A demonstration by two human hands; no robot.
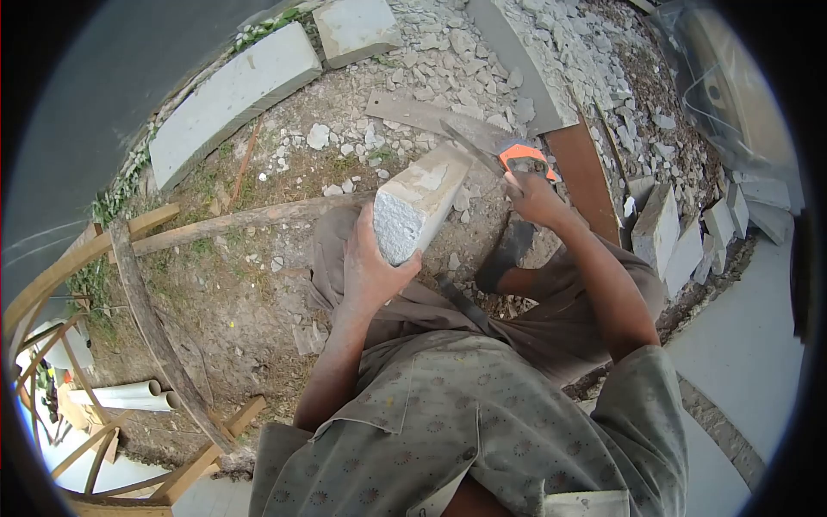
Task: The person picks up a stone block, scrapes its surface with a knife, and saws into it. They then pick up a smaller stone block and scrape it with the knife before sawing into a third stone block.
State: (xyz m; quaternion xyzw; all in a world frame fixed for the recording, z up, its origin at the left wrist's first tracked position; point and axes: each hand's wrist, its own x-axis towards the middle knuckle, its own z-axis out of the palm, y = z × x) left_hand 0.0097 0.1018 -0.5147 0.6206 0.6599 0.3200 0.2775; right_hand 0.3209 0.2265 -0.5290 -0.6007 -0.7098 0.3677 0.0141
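Note:
Near the middle of the head view, a pale block [435,183] with a rough, grainy end face rests tilted by my left knee. My left hand [376,263] is wrapped round its near end, thumb on one side and fingers on the other. To the right, my right hand [531,198] is closed on the tool's handle, just beyond the block. A hand saw [431,115] with an orange handle [525,157] lies past the block's far end. A thin dark blade [469,145] slants from my right hand over the saw; where that blade joins a handle is unclear.
Long pale blocks [237,95] lie at the upper left. Broken chips [448,52] cover the ground beyond the saw, beside a brown board [584,177]. Several upright slabs [659,226] stand at the right. Wooden poles [159,332] and pipes [121,395] are at the left.

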